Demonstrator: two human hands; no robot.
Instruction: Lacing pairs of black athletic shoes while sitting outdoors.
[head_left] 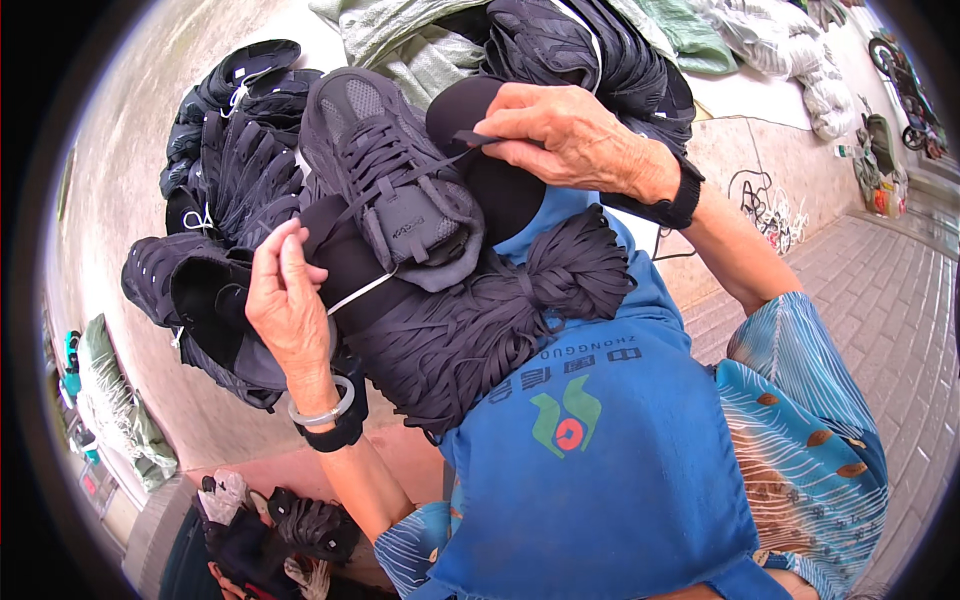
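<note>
A dark grey sneaker (385,180), its toe pointing away from me, sits on black shoe upper pieces (352,262) in front of me. Criss-crossed laces run up its front. My right hand (575,135) pinches a flat dark shoelace (478,137) that stretches from the sneaker's upper eyelets to the right. Left of the sneaker, my left hand (287,297) is raised with thumb and fingertips together; what they hold, if anything, is too small to make out. A thick bundle of dark laces (480,325) lies across my lap, below the sneaker. A white string (362,291) runs from beneath the sneaker toward my left wrist.
Stacked black shoe uppers (235,170) tied with white string stand on the left. More dark uppers (600,60) and pale woven sacks (410,50) lie at the back. A blue apron (620,470) covers my front. Brick paving (830,270) is at the right, with cables (770,215) beside it.
</note>
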